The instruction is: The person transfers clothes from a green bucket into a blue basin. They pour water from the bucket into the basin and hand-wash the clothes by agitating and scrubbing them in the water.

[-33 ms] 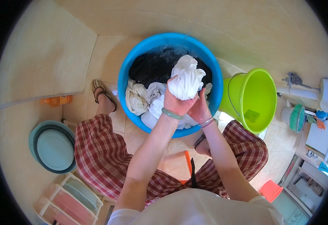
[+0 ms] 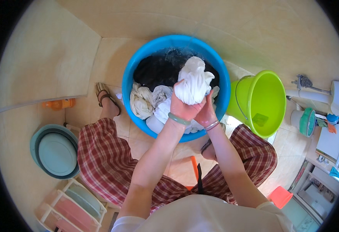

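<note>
My two hands hold a bunched white cloth (image 2: 194,83) above a round blue basin (image 2: 127,83). My left hand (image 2: 182,107) cups the lower left side, its thumb along the cloth. Pressed against the lower right side is my right hand (image 2: 207,112), its fingers partly hidden behind the cloth. Dark fabric (image 2: 154,69) lies in water at the far side of the basin. Nearer me are a cream cloth (image 2: 141,101), a greyish-white cloth (image 2: 162,93) and more white fabric (image 2: 162,110), partly covered by my hands.
A lime-green bucket (image 2: 268,102) stands right of the basin. Grey-blue basins (image 2: 57,154) and a rack (image 2: 47,207) are at the left. An orange bottle (image 2: 59,104) lies by the left wall. A pinkish-red container (image 2: 280,197) is at lower right. Tiled walls rise behind the blue basin.
The bunched white cloth has shifted very slightly, and my right hand sits a little closer against it. Everything else looks the same.
</note>
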